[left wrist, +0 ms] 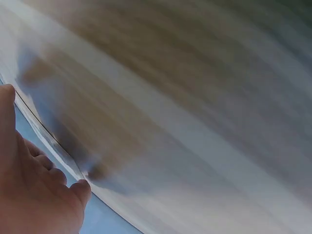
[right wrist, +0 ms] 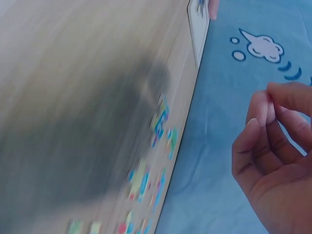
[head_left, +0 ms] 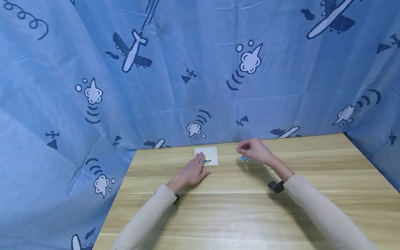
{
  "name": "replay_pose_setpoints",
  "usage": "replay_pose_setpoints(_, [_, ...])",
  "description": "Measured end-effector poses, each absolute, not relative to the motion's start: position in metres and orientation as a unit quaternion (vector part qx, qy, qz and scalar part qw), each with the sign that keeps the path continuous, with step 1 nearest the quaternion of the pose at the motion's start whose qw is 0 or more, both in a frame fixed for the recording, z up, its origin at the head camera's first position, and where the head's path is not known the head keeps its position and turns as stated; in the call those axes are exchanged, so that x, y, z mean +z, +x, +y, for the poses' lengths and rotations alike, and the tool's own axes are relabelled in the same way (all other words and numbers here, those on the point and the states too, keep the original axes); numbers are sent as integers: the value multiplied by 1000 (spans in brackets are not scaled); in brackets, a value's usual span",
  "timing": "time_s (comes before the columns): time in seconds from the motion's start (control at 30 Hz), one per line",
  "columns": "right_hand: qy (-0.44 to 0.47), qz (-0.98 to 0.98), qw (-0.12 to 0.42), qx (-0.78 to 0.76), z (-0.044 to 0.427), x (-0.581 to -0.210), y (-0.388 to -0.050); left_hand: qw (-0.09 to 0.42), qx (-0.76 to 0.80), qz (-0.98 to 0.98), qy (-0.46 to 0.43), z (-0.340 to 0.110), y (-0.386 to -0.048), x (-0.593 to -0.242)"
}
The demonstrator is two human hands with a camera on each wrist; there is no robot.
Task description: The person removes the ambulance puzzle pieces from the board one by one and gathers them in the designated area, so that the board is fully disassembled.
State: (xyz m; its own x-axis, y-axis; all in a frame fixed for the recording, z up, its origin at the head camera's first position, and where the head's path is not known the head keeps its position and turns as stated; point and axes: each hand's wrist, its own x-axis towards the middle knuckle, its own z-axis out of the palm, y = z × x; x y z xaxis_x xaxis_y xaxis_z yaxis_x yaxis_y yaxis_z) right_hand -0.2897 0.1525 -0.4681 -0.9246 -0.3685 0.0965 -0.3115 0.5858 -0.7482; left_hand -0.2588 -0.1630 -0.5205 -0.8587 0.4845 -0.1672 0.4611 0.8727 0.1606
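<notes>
My left hand (head_left: pixel 191 172) lies with straight fingers over the left part of a white square puzzle tray (head_left: pixel 213 152) at the table's back. A small patch of blue and yellow pieces (head_left: pixel 207 160) shows inside the tray beside the fingers; whatever lies beneath them is hidden. Farther right, my right hand (head_left: pixel 255 151) hovers above a scatter of colourful flat puzzle pieces (head_left: pixel 245 159). Its fingers are curled and the thumb and fingertips meet, as the right wrist view shows. No piece is visible between those fingertips (right wrist: pixel 263 105).
The pieces are spread over the wooden table (head_left: pixel 218 215) near its back edge, partly hidden by the right hand and forearm. A blue curtain (head_left: pixel 206 69) printed with planes hangs behind the table. Dark camera mounts (head_left: pixel 276 187) sit at the wrists.
</notes>
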Motion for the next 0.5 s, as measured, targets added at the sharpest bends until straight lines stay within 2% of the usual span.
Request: replay_pose_setpoints(0.5, [-252,891,66,-373,89,-470,-312,102,64,962,244,-189,-254,-525])
